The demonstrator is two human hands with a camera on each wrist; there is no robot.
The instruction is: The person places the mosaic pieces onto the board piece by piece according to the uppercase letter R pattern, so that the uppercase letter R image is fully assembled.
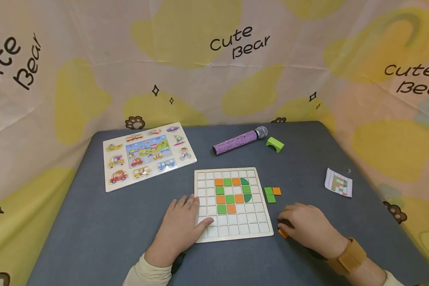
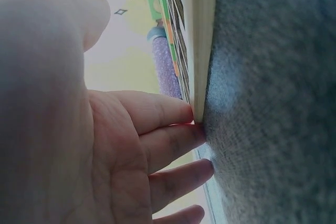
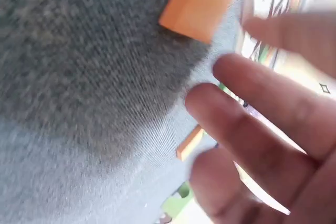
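Note:
A wooden grid board lies on the table with orange, green and dark green tiles set in part of its squares. My left hand rests at the board's left edge, its fingers extended and its thumb over the surface; in the left wrist view, fingertips touch the board's side. To the right of the board, my right hand hovers beside a loose orange tile. The right wrist view shows that orange tile on the cloth, apart from the loosely bent fingers.
Two green tiles and another orange tile lie right of the board. A small pattern card is farther right. Behind are a vehicle puzzle, a purple glittery microphone and a green arch block. A printed curtain surrounds the table.

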